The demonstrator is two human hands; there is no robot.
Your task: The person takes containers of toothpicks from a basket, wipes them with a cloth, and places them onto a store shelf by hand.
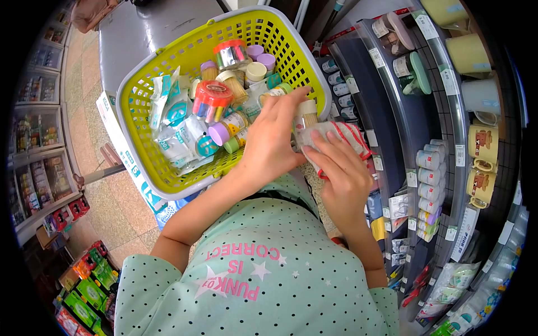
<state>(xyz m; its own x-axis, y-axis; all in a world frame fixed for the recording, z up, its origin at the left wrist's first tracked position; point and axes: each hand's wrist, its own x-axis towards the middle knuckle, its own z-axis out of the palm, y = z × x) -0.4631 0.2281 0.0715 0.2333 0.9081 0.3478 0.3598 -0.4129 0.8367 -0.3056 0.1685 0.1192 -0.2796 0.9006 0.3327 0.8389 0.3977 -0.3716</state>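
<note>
Over the right side of the yellow-green basket, my left hand curves its fingers and thumb around a toothpick jar with a pale lid. My right hand grips a greyish cloth with red edging and presses it against the jar's near end; the cloth hides part of the jar. Inside the basket, close to my left hand, are a purple-lidded jar, a red-lidded jar of colourful sticks, more toothpick jars and several white-and-teal packets.
The basket rests on a grey surface. To the right, shelves hold rolled white items, slippers and yellow mugs. Display cabinets line the left, with green packs below. Another person's arm shows at top left.
</note>
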